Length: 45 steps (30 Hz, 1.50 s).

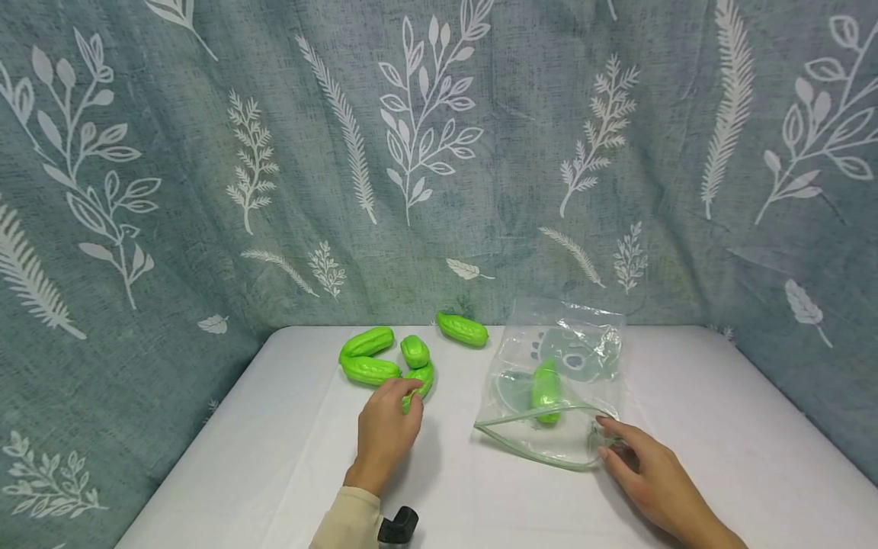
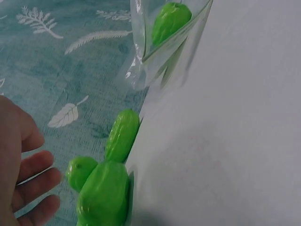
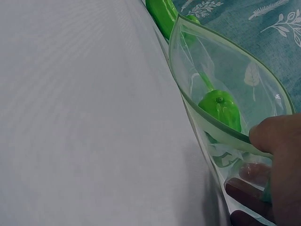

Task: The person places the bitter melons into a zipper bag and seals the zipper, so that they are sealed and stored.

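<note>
Left hand (image 1: 388, 427) is loosely bent, gap between thumb and fingers, right at the nearest green gourd (image 1: 424, 375); can't tell if it's touching. Right hand (image 1: 648, 467) pinches the rim of a clear bag (image 1: 579, 362). White table (image 1: 295, 450), leafy blue-green curtain (image 1: 514, 145) behind. That gourd slants roughly near-to-far; the bagged gourd (image 1: 546, 390) points its narrow tip at the table's far edge.

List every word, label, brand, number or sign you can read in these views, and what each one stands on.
None: I find no readable text in any view.
The clear bag carries a pictorial print, with no letters that I can make out.
The curtain shows leaf and sprig patterns, not writing.
</note>
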Available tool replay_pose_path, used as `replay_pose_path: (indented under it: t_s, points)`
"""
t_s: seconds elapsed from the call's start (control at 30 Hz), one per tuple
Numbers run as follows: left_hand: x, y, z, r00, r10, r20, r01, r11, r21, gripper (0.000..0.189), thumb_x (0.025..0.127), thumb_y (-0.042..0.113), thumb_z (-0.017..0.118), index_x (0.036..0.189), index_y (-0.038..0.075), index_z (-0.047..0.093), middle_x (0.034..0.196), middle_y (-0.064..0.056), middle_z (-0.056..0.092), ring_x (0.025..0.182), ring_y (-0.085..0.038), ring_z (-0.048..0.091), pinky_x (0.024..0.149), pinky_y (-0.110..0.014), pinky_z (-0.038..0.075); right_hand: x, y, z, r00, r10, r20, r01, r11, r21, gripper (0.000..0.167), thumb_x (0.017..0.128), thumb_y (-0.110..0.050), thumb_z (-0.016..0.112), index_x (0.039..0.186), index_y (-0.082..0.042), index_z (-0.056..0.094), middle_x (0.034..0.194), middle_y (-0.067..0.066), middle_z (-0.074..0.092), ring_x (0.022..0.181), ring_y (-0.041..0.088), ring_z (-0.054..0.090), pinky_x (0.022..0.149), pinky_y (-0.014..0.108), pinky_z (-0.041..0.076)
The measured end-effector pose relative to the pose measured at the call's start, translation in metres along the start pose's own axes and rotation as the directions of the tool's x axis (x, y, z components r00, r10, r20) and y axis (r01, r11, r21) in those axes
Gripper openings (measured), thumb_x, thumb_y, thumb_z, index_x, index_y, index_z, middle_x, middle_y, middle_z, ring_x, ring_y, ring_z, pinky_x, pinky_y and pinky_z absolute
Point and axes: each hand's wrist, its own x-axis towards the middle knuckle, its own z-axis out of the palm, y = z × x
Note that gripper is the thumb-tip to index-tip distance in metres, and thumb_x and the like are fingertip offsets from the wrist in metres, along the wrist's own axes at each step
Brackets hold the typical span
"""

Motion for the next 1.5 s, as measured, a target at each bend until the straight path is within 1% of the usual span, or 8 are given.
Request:
replay_pose_path:
  t_s: [0.13, 0.27, 0.4, 0.53, 0.7, 0.9, 1.23, 1.5]
  points:
    - [0.001, -0.010, -0.003, 0.998, -0.051, -0.044, 0.051, 0.999, -0.002, 0.020, 0.083, 0.004, 0.071, 0.103, 0.006, 0.076, 0.102, -0.008, 0.070, 0.099, -0.027, 0.067, 0.078, -0.045, 0.056, -0.001, 0.001, 0.001, 1.000, 0.011, 0.010, -0.011, 1.000, -0.003, 0.046, 0.094, -0.019, 0.071, 0.138, -0.011, 0.058, 0.121, 0.008, 0.068, 0.112, 0.033, 0.064, 0.094, 0.054, 0.046]
    - [0.002, -0.019, -0.006, 0.983, -0.184, -0.023, 0.183, 0.982, -0.051, 0.023, 0.085, 0.006, 0.069, 0.107, 0.007, 0.076, 0.108, -0.008, 0.067, 0.105, -0.029, 0.064, 0.081, -0.048, 0.054, -0.001, 0.001, 0.001, 1.000, 0.008, 0.008, -0.008, 1.000, -0.004, 0.046, 0.094, -0.019, 0.071, 0.138, -0.011, 0.058, 0.121, 0.008, 0.068, 0.111, 0.033, 0.065, 0.094, 0.054, 0.046]
    - [0.003, -0.026, -0.006, 0.943, -0.327, 0.059, 0.332, 0.934, -0.131, 0.024, 0.089, 0.010, 0.067, 0.112, 0.007, 0.074, 0.113, -0.007, 0.065, 0.112, -0.028, 0.061, 0.090, -0.048, 0.050, 0.000, 0.000, -0.001, 1.000, 0.003, 0.002, -0.003, 1.000, 0.007, 0.046, 0.094, -0.018, 0.072, 0.138, -0.011, 0.058, 0.121, 0.009, 0.068, 0.110, 0.033, 0.065, 0.093, 0.056, 0.047]
    - [0.005, -0.030, -0.005, 0.904, -0.411, 0.114, 0.427, 0.881, -0.206, 0.026, 0.091, 0.012, 0.066, 0.115, 0.004, 0.073, 0.114, -0.008, 0.063, 0.112, -0.027, 0.060, 0.093, -0.045, 0.050, 0.001, -0.001, -0.001, 1.000, 0.005, -0.002, -0.005, 1.000, 0.007, 0.047, 0.093, -0.017, 0.072, 0.138, -0.012, 0.059, 0.121, 0.008, 0.068, 0.109, 0.032, 0.065, 0.093, 0.054, 0.047]
    - [0.004, -0.035, -0.004, 0.850, -0.503, 0.158, 0.527, 0.809, -0.258, 0.029, 0.093, 0.015, 0.066, 0.119, 0.004, 0.071, 0.117, -0.012, 0.063, 0.114, -0.030, 0.061, 0.094, -0.046, 0.050, 0.001, 0.001, 0.000, 1.000, 0.002, 0.000, -0.002, 1.000, 0.003, 0.046, 0.094, -0.018, 0.072, 0.138, -0.012, 0.058, 0.122, 0.007, 0.068, 0.110, 0.032, 0.065, 0.094, 0.054, 0.047]
    - [0.003, -0.036, -0.001, 0.805, -0.552, 0.217, 0.593, 0.760, -0.267, 0.035, 0.094, 0.019, 0.067, 0.125, 0.002, 0.066, 0.121, -0.016, 0.062, 0.115, -0.031, 0.059, 0.096, -0.047, 0.047, 0.000, 0.000, 0.000, 1.000, 0.006, 0.004, -0.006, 1.000, -0.008, 0.046, 0.095, -0.021, 0.071, 0.138, -0.012, 0.058, 0.121, 0.007, 0.068, 0.110, 0.033, 0.065, 0.093, 0.055, 0.047]
    - [0.002, -0.037, 0.004, 0.788, -0.556, 0.266, 0.613, 0.749, -0.251, 0.043, 0.093, 0.022, 0.069, 0.130, 0.001, 0.062, 0.123, -0.015, 0.060, 0.114, -0.030, 0.059, 0.095, -0.045, 0.049, -0.001, 0.003, 0.001, 1.000, 0.003, 0.004, -0.003, 1.000, -0.016, 0.045, 0.095, -0.021, 0.070, 0.137, -0.011, 0.059, 0.124, 0.007, 0.067, 0.108, 0.028, 0.066, 0.093, 0.050, 0.048]
    - [-0.003, -0.040, 0.007, 0.798, -0.536, 0.276, 0.599, 0.759, -0.255, 0.043, 0.092, 0.019, 0.071, 0.128, -0.001, 0.062, 0.120, -0.014, 0.061, 0.109, -0.027, 0.060, 0.093, -0.044, 0.050, -0.002, 0.002, 0.001, 1.000, 0.014, 0.006, -0.014, 1.000, -0.015, 0.044, 0.095, -0.022, 0.070, 0.137, -0.012, 0.059, 0.121, 0.007, 0.068, 0.109, 0.030, 0.066, 0.093, 0.053, 0.047]
